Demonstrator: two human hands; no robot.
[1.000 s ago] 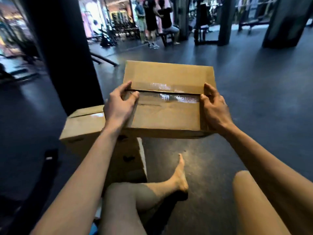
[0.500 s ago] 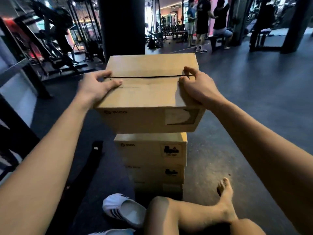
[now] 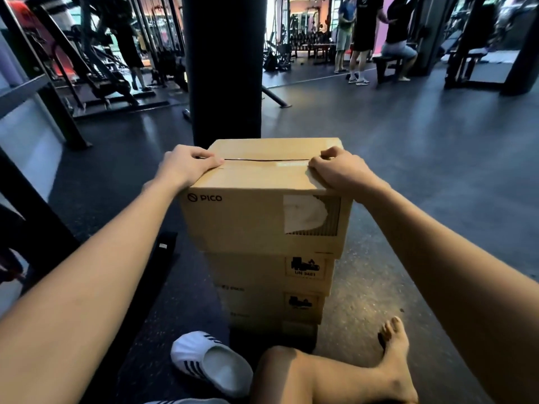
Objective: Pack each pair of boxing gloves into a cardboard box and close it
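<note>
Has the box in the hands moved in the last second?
Yes. The box went left and down onto the stack, where it now appears to rest.

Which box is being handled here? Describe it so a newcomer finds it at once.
A stack of cardboard boxes stands before the black column. The one meant is the top box, gripped at its ends by the left hand and the right hand. Unlike those beneath, its front bears a torn white label.

Dark, perhaps rubber floor (image 3: 408, 158); box stack (image 3: 271, 304), slipper (image 3: 213, 365)
</note>
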